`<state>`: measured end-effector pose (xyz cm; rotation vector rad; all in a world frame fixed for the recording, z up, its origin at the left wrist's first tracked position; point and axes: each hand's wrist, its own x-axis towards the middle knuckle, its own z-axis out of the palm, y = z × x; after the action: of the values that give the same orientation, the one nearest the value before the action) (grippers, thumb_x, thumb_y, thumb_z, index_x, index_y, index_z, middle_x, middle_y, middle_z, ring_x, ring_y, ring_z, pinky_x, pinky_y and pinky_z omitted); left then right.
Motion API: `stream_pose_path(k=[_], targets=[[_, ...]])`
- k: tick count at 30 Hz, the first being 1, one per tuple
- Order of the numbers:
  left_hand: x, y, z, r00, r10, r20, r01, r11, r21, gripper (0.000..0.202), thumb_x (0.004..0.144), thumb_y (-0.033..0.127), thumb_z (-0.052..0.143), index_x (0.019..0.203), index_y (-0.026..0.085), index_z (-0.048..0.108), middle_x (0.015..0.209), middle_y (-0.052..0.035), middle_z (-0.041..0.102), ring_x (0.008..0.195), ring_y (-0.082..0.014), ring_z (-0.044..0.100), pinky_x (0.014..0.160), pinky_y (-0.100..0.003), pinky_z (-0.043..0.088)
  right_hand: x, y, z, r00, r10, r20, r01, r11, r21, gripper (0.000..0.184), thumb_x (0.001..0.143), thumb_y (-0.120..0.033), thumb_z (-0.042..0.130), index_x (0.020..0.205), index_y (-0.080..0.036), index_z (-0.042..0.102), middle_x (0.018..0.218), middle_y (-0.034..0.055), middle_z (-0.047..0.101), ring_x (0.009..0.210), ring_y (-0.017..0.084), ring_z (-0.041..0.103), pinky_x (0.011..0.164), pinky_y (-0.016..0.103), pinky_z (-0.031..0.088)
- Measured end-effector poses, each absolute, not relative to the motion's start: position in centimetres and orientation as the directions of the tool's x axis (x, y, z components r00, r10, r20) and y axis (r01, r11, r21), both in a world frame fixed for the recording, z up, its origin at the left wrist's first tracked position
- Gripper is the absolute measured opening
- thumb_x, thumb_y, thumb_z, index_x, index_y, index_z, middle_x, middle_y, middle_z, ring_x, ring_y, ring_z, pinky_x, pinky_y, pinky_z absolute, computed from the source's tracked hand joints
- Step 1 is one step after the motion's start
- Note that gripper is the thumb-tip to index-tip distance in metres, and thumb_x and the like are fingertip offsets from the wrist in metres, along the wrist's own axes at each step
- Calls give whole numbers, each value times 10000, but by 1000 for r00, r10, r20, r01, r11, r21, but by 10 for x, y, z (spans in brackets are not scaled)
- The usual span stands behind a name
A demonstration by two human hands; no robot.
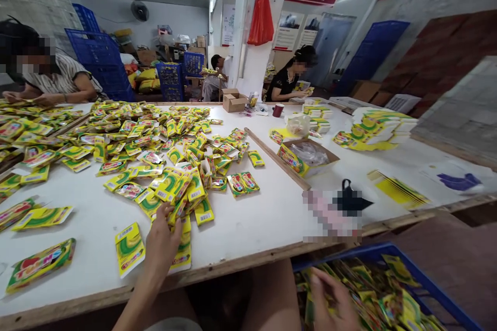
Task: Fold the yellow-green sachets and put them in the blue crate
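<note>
My left hand [165,235] is at the near edge of a big pile of small yellow-and-green crayon boxes [171,183]. Its fingers curl round a crayon box [178,210] there, partly hidden by the hand. One loose crayon box [130,249] lies flat just left of my wrist. Low on the right, my right hand [334,302] hangs over a blue plastic crate [430,289] filled with crayon boxes [409,310]. The thumb and fingers of that hand look apart, somewhat blurred, and I see nothing held between them.
A wooden strip [277,158] divides the white table [248,227]. Beyond it are an open carton [310,158], stacked packs [376,129], flat yellow card [398,189] and a dark red mug [278,110]. Co-workers sit at left and across. A white pillar [252,67] rises behind.
</note>
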<state>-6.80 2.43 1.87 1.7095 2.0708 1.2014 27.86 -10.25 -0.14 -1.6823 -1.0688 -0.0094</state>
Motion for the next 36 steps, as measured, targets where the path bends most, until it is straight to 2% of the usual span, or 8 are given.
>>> stream_pose_path(k=[5,11,14,16,19,21,28,36], targets=[[-82,4,23,-364,893,266,482,-64,874,446,881,388,483,1289,240,379,1068,-96,680,857,-244,710,704,-379,570,173,-53,16,270,873,406,439,263,-859,166,919,-336,537,936,-230,663,908,59,693,844,218,650,746,288,519],[-61,7,4,-157,912,378,762,-132,634,592,723,422,674,1224,158,500,1213,-186,622,1161,-379,573,957,-561,445,123,-36,26,-52,953,298,269,301,-915,152,936,-246,495,940,-217,643,900,37,677,850,180,643,735,240,504],[-51,7,8,-205,927,313,669,-101,737,470,768,400,632,1167,180,517,1164,-156,647,1103,-353,612,921,-527,475,122,-41,20,-48,969,244,246,248,-937,150,934,-255,504,940,-213,648,896,37,681,836,176,647,716,235,507],[-44,4,14,-206,958,198,459,-84,884,404,826,432,576,1148,199,505,1117,-126,671,1039,-308,655,880,-469,516,126,-39,15,21,976,218,221,208,-953,150,928,-281,522,972,-214,648,935,46,688,848,179,654,711,236,517],[-28,-2,19,-56,997,62,76,-57,995,380,893,477,479,1155,204,516,1065,-110,707,942,-262,702,845,-415,550,131,-25,9,127,967,221,99,210,-973,224,913,-318,544,1106,-215,593,1096,83,670,966,200,652,802,278,534],[-13,-3,15,55,997,47,-37,-45,998,369,887,480,502,1118,199,561,1077,-118,711,957,-264,698,859,-410,551,133,-12,7,151,963,224,4,226,-974,296,903,-317,552,1179,-213,527,1164,103,643,1018,208,643,845,309,536],[12,4,-5,124,982,145,-28,-143,989,510,876,296,580,1328,255,349,1231,-104,629,1070,-231,653,918,-400,520,146,5,0,164,954,252,77,243,-967,299,885,-240,552,1171,-212,468,1110,82,646,934,187,652,814,295,529],[6,11,3,222,957,188,126,-220,967,268,857,222,554,1120,214,606,1168,-97,663,1128,-261,614,970,-425,491,172,13,11,-63,948,313,251,318,-914,220,939,-274,464,958,-212,675,968,49,687,922,199,642,834,292,495]])
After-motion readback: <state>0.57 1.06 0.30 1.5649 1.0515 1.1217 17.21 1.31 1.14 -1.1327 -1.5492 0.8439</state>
